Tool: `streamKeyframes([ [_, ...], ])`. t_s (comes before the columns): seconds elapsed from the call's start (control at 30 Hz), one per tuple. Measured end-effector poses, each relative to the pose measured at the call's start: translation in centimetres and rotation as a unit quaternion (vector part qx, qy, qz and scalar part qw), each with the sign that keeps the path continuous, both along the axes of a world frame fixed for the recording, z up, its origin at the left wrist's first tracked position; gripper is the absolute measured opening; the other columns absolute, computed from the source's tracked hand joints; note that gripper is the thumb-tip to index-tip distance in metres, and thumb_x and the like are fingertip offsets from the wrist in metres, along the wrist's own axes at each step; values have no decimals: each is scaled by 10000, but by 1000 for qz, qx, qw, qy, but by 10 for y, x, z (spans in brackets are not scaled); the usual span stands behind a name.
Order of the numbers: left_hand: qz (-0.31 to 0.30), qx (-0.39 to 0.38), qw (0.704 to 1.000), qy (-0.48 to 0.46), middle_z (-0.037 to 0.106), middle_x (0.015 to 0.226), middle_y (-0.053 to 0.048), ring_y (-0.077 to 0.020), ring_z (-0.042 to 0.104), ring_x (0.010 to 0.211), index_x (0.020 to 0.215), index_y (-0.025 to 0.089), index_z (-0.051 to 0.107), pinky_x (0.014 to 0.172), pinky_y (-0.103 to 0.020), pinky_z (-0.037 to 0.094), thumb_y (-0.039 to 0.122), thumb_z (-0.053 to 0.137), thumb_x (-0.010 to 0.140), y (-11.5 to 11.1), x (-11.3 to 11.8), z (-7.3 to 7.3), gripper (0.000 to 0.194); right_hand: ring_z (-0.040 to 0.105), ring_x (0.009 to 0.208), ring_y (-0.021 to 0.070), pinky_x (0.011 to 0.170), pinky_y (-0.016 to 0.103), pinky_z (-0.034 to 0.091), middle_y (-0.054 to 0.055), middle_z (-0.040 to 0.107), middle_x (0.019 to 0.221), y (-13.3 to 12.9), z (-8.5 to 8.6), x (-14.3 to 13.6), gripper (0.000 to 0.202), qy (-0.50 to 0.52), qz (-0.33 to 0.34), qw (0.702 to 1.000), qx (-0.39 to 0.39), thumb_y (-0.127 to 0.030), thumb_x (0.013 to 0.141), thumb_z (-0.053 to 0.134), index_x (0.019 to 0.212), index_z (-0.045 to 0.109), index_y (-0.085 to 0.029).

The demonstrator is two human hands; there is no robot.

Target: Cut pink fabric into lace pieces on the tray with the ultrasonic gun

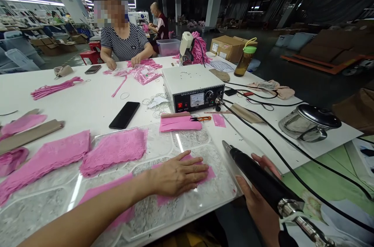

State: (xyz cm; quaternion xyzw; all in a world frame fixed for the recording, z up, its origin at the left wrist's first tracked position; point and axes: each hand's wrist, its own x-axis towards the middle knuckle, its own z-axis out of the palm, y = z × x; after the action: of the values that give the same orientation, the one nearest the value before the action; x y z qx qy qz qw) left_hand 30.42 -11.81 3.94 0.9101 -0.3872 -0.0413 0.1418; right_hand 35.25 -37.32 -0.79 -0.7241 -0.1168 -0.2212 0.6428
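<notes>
My left hand (181, 173) lies flat, fingers stretched, on a small pink fabric piece (210, 175) over the clear-covered work sheet (210, 204). My right hand (260, 196) is wrapped round a black ultrasonic cutter (257, 177) with a flat metal tip, held at the table's front edge, right of the fabric. Another pink piece (128, 216) is partly covered by my left forearm. Beyond it are a stack of pink lace-edged pieces (117, 149) and a longer pink stack (49, 157). Pink strips (178, 123) and orange-handled thread snips (201, 118) lie behind my left hand.
A white control box (194, 83) stands mid-table, with black cables (263, 134) running right. A phone (124, 115) lies left of it. A glass mug (306, 122) stands at right, a bottle (244, 62) at the back. Across the table, a person (125, 42) handles pink pieces.
</notes>
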Motion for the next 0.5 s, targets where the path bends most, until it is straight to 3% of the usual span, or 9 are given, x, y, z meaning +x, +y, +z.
streamKeyframes([
  [0.1,-11,-7,1000,7,424,1478,-56,-218,296,1420,1453,201,380,1202,-447,93,310,342,1031,0,4,-5,438,569,1143,291,1006,599,419,96,560,1243,12,-1,4,651,12,9,999,51,-283,694,753,1276,464,-241],
  [0.27,-20,6,1000,14,382,1503,-40,-201,269,1431,1421,187,428,1204,-420,41,324,307,1038,2,4,-10,425,581,1092,255,1060,587,346,82,604,1133,18,-8,19,519,15,-43,986,158,-295,726,718,1196,522,-192],
  [0.4,-17,1,1000,12,385,1501,-40,-205,294,1421,1405,179,444,1204,-420,22,320,315,1033,2,3,-14,418,578,994,211,991,515,431,46,556,1063,28,2,41,451,-8,-86,968,235,-390,732,662,1113,529,-189],
  [0.5,-12,-17,1000,6,400,1493,-36,-203,308,1415,1398,198,453,1205,-417,33,316,327,1030,1,2,-17,407,566,791,170,824,418,505,18,519,945,30,17,55,333,-28,-118,956,268,-413,748,582,992,540,-189],
])
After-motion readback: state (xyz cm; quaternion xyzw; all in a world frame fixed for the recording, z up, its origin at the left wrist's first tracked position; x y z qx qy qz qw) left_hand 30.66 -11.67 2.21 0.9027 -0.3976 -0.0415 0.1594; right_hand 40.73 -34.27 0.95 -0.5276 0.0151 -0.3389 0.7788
